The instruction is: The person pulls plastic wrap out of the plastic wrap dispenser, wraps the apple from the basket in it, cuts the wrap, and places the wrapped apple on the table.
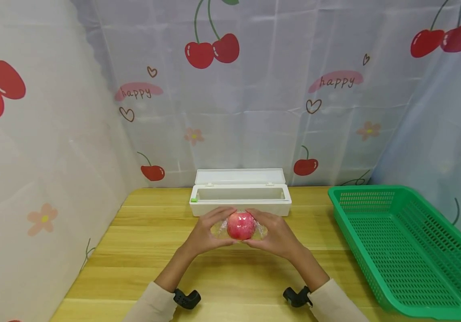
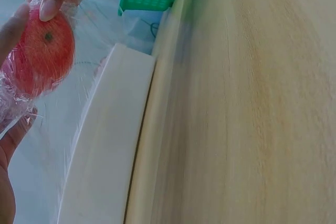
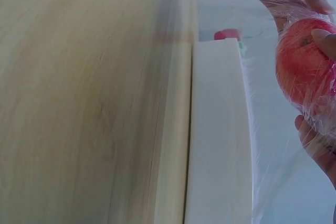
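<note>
Between both hands a red apple [image 1: 241,226] is held up above the wooden table, with clear plastic wrap [image 2: 18,103] drawn over it and bunched at its two sides. My left hand [image 1: 210,230] grips the apple and wrap from the left, fingers on top and thumb below. From the other side my right hand [image 1: 272,232] holds it the same way, the thumbs close together under the fruit. In the left wrist view, fingertips [image 2: 50,9] press the film near the apple's stem end. The right wrist view shows wrap stretched around the apple [image 3: 302,66].
Behind the hands stands a white wrap dispenser box [image 1: 240,208], its lid raised and a green slider at its left end. A green plastic basket [image 1: 359,250] sits at the right of the wooden table [image 1: 134,259]. Cherry-printed curtains [image 1: 238,112] hang around the table.
</note>
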### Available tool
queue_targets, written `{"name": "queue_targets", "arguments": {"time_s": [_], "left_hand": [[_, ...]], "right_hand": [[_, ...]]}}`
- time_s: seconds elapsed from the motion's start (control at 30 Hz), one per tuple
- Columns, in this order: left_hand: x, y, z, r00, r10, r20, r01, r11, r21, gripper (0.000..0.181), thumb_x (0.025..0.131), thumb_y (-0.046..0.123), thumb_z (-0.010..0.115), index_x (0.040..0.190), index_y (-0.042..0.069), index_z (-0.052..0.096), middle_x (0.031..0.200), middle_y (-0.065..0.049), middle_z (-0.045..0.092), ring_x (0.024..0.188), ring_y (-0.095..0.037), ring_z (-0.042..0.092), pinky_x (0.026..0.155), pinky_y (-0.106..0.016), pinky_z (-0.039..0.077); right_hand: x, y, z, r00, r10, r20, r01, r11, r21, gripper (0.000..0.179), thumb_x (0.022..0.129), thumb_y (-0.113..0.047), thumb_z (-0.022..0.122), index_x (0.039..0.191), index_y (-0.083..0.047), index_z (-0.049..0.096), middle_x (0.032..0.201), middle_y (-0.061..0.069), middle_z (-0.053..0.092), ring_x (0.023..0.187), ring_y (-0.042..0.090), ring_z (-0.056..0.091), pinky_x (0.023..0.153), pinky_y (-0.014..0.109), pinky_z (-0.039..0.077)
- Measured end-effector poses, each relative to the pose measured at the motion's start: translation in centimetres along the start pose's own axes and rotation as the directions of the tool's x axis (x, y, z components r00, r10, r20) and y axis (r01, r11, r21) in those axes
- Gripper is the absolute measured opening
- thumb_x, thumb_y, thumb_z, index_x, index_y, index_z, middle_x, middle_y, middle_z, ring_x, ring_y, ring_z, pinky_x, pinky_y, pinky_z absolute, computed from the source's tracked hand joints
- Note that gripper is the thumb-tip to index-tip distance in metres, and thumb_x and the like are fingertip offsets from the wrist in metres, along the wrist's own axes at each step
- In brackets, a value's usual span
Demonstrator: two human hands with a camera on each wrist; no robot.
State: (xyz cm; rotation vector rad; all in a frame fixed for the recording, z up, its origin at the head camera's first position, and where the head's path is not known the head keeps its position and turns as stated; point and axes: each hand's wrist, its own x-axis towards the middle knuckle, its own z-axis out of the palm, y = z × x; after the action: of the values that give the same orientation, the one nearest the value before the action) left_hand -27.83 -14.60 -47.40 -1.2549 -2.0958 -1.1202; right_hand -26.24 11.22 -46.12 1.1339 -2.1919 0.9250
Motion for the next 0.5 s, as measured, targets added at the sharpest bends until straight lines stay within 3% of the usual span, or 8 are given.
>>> {"name": "queue_targets", "arguments": {"time_s": [0.5], "left_hand": [[0.01,-0.01,-0.1,0.999,-0.007,0.035,0.006,1.0,0.019,0.081,0.073,0.031,0.093,0.141,0.003,0.058,0.139,-0.008,0.06,0.127,-0.025,0.059,0.102,-0.036,0.052]], "right_hand": [[-0.05,0.22,-0.21,0.999,0.043,0.02,-0.044,0.997,0.061,0.077,0.069,-0.031,0.096,0.133,-0.001,0.065,0.124,0.01,0.071,0.111,0.026,0.07,0.089,0.038,0.059]]}}
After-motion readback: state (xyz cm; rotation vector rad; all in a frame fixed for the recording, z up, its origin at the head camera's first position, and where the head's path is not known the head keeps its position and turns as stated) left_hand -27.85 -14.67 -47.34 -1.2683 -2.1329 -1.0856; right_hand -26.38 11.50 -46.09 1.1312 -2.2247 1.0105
